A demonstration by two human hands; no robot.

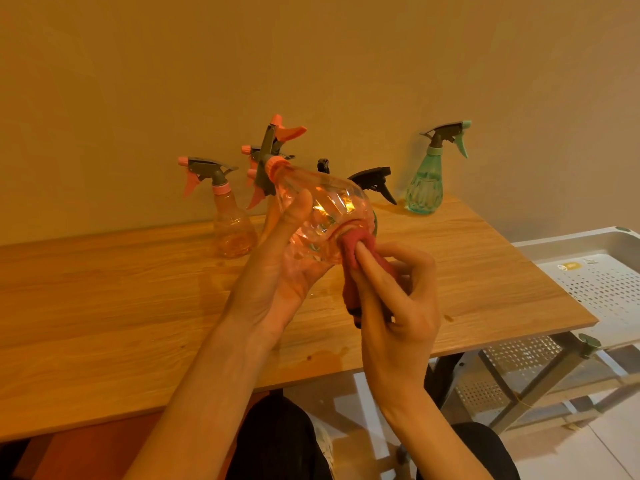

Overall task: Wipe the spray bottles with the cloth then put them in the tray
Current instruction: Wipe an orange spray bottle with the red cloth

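one pink ribbed spray bottle (322,216) held tilted above the table (138,289), left hand (284,268) wrapped round its belly, right hand (398,296) pinching the red cloth (356,251) against its base (looks light, rigid, slick plastic; belly grip seems safest).

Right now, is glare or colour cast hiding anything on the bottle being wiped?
Head view: warm orange cast throughout; bright glare on the held pink bottle near the left hand; red cloth under the right hand covers its base; wide-angle bending at the edges.
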